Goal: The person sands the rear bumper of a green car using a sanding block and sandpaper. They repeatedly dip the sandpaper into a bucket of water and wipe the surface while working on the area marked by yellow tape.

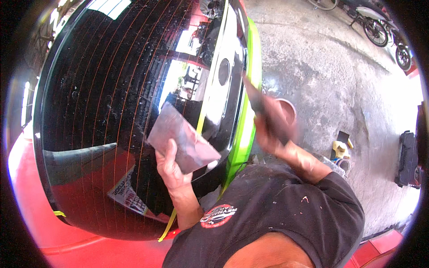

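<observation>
- From where I stand, the grey board [169, 127] is in the left hand [173, 172], raised over the right side of the car's rear window [103, 89], a pinkish smear [203, 151] on its face.
- The left fingers are clamped on the board, thumb across the top.
- The right hand [267, 139] is blurred; its fingers look clamped on a dark flat piece [273, 116], held apart from the board.
- Done, as I judge it: yellow tape [216, 58] runs along the window's edge, and the smear is out on the board.
- Left: hard to say; I can't make out any of that smear on the car, so it looks unfinished.
- Writing: the dark shirt [286, 201] carries a round red-and-white emblem [219, 215] with lettering; bold printed letters [129, 195] show in the glass, seemingly reflected.
</observation>
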{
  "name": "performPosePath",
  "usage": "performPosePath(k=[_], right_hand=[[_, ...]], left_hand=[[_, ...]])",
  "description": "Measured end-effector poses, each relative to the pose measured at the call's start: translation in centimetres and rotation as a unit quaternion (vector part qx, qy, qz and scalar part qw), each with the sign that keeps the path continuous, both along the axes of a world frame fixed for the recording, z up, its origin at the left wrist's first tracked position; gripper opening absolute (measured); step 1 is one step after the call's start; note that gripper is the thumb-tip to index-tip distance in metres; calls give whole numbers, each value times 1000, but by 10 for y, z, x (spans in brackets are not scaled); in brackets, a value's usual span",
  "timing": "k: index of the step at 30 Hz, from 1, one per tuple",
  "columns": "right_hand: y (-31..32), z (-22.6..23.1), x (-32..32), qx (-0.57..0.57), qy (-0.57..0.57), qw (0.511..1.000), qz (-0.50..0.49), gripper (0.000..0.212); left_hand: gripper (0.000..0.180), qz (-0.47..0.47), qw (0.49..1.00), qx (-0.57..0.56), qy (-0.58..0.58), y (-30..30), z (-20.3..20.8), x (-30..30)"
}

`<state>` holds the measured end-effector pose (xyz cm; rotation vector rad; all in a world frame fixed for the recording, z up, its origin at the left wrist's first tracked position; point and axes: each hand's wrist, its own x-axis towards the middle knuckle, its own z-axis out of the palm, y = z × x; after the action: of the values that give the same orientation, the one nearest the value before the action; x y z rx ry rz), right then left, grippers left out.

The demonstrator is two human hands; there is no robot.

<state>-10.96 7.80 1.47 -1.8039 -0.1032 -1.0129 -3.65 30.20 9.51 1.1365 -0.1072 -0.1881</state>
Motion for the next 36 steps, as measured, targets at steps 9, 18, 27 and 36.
performPosePath(k=[9, 18, 27, 36], right_hand=[[-4, -6, -52, -304, -72, 941, 128, 48], [-18, -48, -64, -126, 155, 975, -95, 39], [-3, -50, -64, 56, 197, 963, -178, 37], [40, 16, -68, -306, 76, 945, -89, 56]], left_hand=[[33, -151, 966, -17, 207, -28, -10, -34], [47, -37, 997, 3, -73, 28, 35, -17], [40, -2, 997, -79, 11, -16, -29, -6], [62, 90, 846, 309, -425, -53, -55, -15]])
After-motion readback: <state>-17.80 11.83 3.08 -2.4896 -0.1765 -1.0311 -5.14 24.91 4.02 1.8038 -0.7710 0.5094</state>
